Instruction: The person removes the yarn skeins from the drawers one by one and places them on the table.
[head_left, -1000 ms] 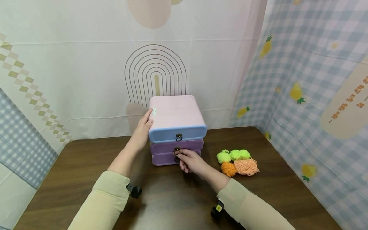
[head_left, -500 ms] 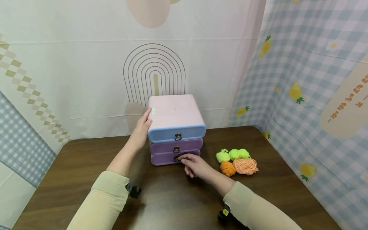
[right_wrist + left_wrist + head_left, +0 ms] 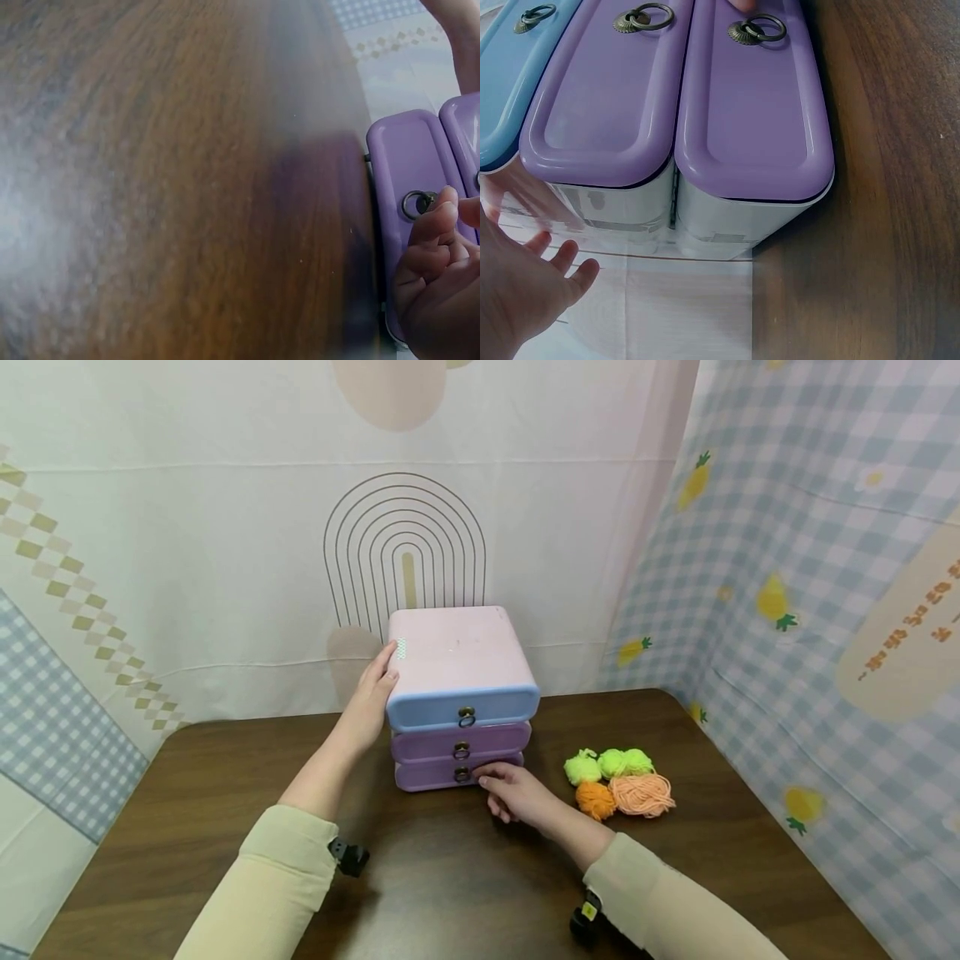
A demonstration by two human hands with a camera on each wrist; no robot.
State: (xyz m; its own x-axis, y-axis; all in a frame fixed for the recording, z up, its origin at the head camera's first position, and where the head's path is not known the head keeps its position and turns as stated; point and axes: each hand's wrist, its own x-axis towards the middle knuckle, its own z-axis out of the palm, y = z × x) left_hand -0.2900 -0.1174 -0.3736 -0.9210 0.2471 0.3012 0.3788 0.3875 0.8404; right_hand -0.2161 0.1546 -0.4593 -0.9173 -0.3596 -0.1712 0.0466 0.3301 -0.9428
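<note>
A small drawer cabinet with a pink top (image 3: 457,647) stands on the table. Its upper drawer (image 3: 427,712) is blue; the middle drawer (image 3: 423,746) and bottom drawer (image 3: 427,776) are purple. Each front carries a bronze ring pull, such as the bottom ring (image 3: 769,28). My left hand (image 3: 367,706) rests against the cabinet's upper left side, fingers extended. My right hand (image 3: 517,793) is at the bottom drawer's front, just right of its ring, fingertips near the purple face. Its fingers are loosely bent, and the ring hangs free in the right wrist view.
Right of the cabinet lie balls of yarn: green yarn (image 3: 582,768), orange yarn (image 3: 596,800) and a peach yarn skein (image 3: 642,796). The brown wooden table (image 3: 442,877) meets a white cloth backdrop (image 3: 225,568) behind and a checked cloth (image 3: 750,568) at right.
My right hand has let go of the middle drawer's ring and moved down to the bottom drawer, then slightly right of its ring. My left hand has stayed in place.
</note>
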